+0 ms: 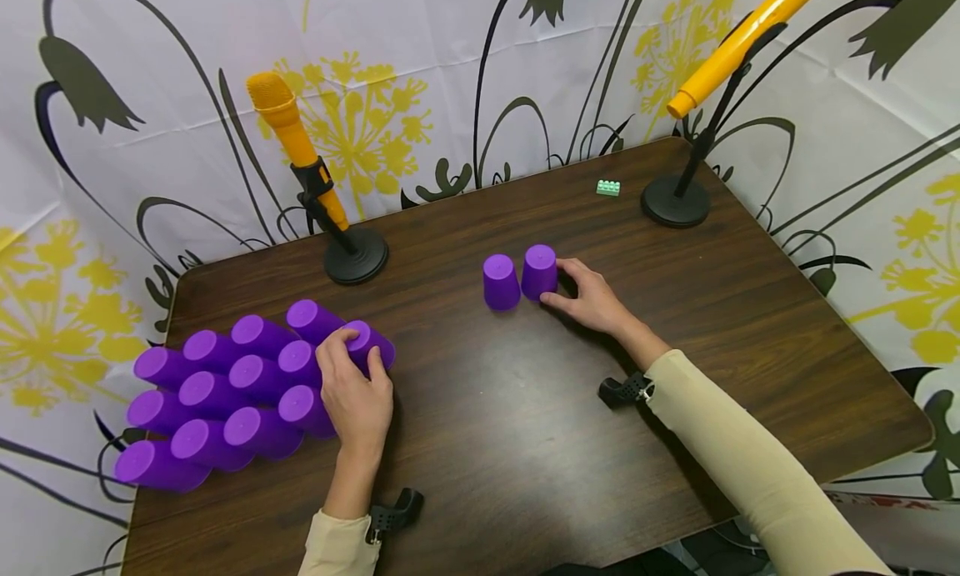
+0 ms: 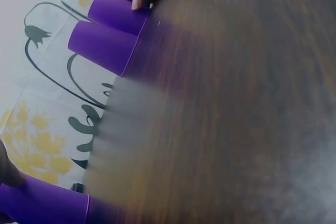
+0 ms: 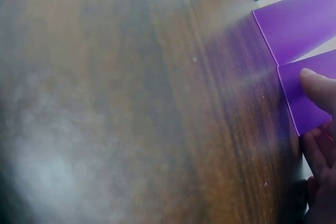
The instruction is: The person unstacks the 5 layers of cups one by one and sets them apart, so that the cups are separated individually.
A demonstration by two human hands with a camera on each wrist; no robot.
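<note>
Two purple cups stand upside down side by side at mid-table. My right hand point(image 1: 562, 282) grips the right cup point(image 1: 538, 271) between thumb and fingers, while the left cup point(image 1: 500, 282) touches it. The right wrist view shows a fingertip point(image 3: 319, 88) on that cup point(image 3: 304, 106), the other cup point(image 3: 302, 22) beside it. At the left, several more purple cups point(image 1: 217, 393) are packed in a cluster. My left hand point(image 1: 348, 351) curls round the cluster's rightmost cup point(image 1: 371, 344). In the left wrist view that cup point(image 2: 47, 203) fills the bottom corner.
Two orange microphones on black round stands rise at the back left point(image 1: 296, 134) and back right point(image 1: 738, 38). A small green brick point(image 1: 608, 187) lies near the far edge. The dark wooden table point(image 1: 525, 443) is bounded by a floral cloth backdrop.
</note>
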